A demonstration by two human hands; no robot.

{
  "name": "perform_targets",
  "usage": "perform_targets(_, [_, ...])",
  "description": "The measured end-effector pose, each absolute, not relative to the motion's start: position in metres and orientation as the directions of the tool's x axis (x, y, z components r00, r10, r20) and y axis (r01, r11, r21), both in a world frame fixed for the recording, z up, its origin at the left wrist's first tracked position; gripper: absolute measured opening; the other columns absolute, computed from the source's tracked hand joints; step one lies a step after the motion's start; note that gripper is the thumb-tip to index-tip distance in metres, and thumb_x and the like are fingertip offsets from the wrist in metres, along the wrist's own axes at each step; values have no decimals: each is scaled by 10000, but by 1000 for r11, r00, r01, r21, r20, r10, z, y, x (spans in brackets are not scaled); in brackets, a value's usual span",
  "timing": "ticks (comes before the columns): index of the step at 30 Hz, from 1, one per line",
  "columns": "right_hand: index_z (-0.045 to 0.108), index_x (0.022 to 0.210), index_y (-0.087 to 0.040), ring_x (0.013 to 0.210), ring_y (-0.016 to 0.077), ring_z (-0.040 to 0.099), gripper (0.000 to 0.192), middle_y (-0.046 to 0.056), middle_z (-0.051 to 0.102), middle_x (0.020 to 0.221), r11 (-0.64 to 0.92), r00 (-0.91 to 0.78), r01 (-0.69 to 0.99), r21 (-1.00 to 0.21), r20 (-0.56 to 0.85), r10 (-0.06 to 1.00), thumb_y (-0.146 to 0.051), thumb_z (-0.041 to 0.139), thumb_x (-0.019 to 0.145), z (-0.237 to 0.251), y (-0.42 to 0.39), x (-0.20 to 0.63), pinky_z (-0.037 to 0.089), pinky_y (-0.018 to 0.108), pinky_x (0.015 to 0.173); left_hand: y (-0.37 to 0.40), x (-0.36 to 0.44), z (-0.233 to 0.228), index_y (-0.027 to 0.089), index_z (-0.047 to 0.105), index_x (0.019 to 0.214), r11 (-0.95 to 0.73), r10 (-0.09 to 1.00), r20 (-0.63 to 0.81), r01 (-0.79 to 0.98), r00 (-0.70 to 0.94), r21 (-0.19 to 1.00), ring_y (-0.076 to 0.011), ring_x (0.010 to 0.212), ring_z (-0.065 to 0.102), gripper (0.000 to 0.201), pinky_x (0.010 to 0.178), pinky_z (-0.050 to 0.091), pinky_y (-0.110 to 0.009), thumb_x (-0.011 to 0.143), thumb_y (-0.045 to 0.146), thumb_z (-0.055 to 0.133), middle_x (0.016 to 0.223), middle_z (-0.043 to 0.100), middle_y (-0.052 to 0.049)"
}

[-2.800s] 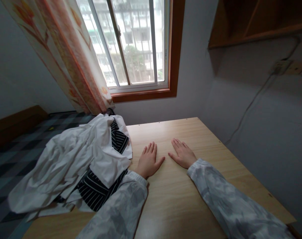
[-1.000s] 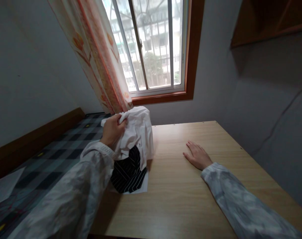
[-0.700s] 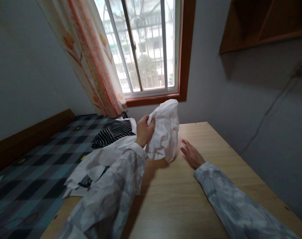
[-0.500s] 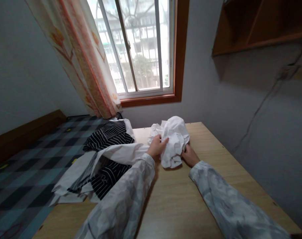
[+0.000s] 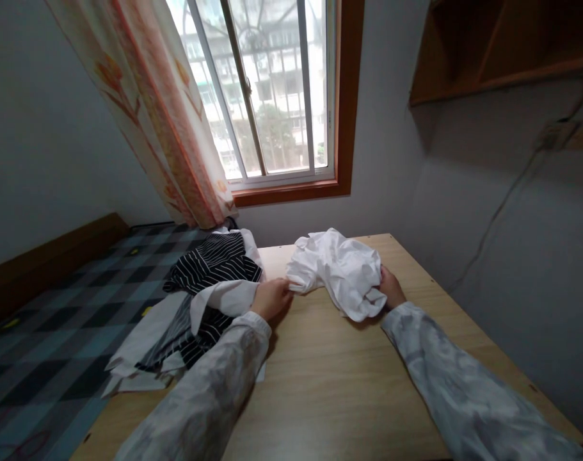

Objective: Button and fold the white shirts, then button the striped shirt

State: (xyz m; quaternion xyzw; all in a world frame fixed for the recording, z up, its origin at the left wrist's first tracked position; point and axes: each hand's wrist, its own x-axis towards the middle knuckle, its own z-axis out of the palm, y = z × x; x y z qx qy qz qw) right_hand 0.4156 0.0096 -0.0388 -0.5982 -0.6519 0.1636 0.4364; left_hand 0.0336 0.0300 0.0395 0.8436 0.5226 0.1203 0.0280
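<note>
Both hands were on the white cloth (image 5: pixel 336 269), which sat crumpled on the table (image 5: pixel 329 384) just in front of the window (image 5: pixel 272 89). The left hand (image 5: pixel 271 298) was closed, pinching the cloth's near-left edge between thumb and fingers, knuckles low over the wood. The right hand (image 5: pixel 391 288) was curled around the cloth's right side, its fingers mostly hidden in the folds, so how tightly it gripped I could not tell, but it clearly had hold. Between the 2 hands the cloth was stretched out a little, bunched higher toward the window and drooping in a fold near the right hand. It touched the tabletop along its lower edge.

Left of the cloth, a pile of clothes (image 5: pixel 195 307) lay spread over the table's left edge: a black striped piece (image 5: pixel 214 262) on top, white fabric beneath and around it. The pile was just beside the left hand, and a white sleeve of it ran under that wrist. Further left of the cloth was a checked bed cover (image 5: pixel 55 320). A patterned curtain (image 5: pixel 151 109) hung down behind the pile. Right of the window, a wooden shelf (image 5: pixel 487 45) was mounted on the wall, with a cable (image 5: pixel 493 218) trailing below it.
</note>
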Motion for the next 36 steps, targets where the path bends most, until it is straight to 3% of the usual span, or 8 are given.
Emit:
perform_targets(4, [751, 1309, -188, 1074, 360, 774, 544, 150, 834, 1206, 201, 106, 598, -776, 325, 940, -437, 704, 827, -24, 3, 453, 616, 414, 919, 39, 16, 52, 211, 755, 1039, -287, 933, 252, 954, 259, 83, -306, 977, 751, 217, 871, 500, -394, 1035, 315, 565, 1105, 784, -146])
perform_targets(7, [758, 1320, -191, 1096, 363, 775, 580, 130, 837, 1205, 214, -20, 637, -740, 262, 965, -461, 765, 806, -9, -2, 485, 611, 389, 909, 43, 13, 69, 183, 740, 1161, -239, 898, 394, 969, 196, 62, -366, 1157, 707, 244, 998, 499, -471, 1005, 227, 558, 1239, 753, -193])
perform_targets(11, [733, 1379, -183, 1110, 367, 779, 688, 118, 826, 1249, 263, -165, 661, -703, 205, 965, -555, 813, 806, 3, -2, 506, 613, 396, 919, 28, 37, 72, 193, 677, 1376, -572, 754, 448, 816, 481, 86, -361, 1371, 608, 444, 1203, 432, -501, 936, 252, 673, 1486, 663, -176])
perform_targets(16, [736, 1386, -168, 1140, 377, 774, 735, 128, 809, 1308, 282, -172, 618, -733, 224, 959, -634, 798, 821, 3, -1, 499, 617, 416, 963, -3, 89, 35, 255, 675, 1415, -836, 548, 322, 519, 772, 178, -357, 1322, 644, 666, 1196, 463, -503, 872, 612, 820, 1453, 691, -136])
perform_targets(21, [759, 1332, -173, 1126, 374, 776, 700, 118, 824, 1258, 266, -170, 583, -768, 205, 964, -622, 813, 797, 4, -3, 494, 618, 425, 957, 2, 106, 7, 261, 739, 1212, -805, 593, 300, 564, 748, 184, -271, 1193, 707, 217, 1099, 526, -419, 1035, 269, 612, 1250, 754, -92])
perform_targets(25, [796, 1199, -185, 1130, 372, 766, 553, 125, 835, 1207, 253, -84, 621, -741, 259, 962, -554, 777, 787, 21, 0, 527, 593, 433, 978, 21, 82, 23, 241, 728, 1161, -779, 623, 280, 610, 730, 145, -288, 1114, 725, 226, 1046, 537, -429, 975, 167, 624, 1174, 772, -97])
perform_targets(30, [802, 1219, -184, 914, 305, 765, 504, 130, 841, 1059, 58, 244, 752, -657, 358, 901, -393, 684, 775, 42, -1, 609, 590, 391, 835, 40, 22, 68, 218, 742, 1145, -746, 659, 258, 659, 707, 99, -318, 1106, 726, 263, 1030, 528, -459, 988, 126, 551, 1158, 786, -111])
perform_targets(36, [846, 1042, -192, 1123, 376, 766, 429, 181, 815, 1184, 91, -59, 855, -511, 78, 995, -301, 714, 649, 32, -5, 629, 599, 492, 1021, 23, -4, 80, 295, 753, 1158, -806, 591, 222, 558, 775, 196, -258, 1159, 721, 343, 1105, 505, -408, 960, 118, 538, 1203, 802, -50])
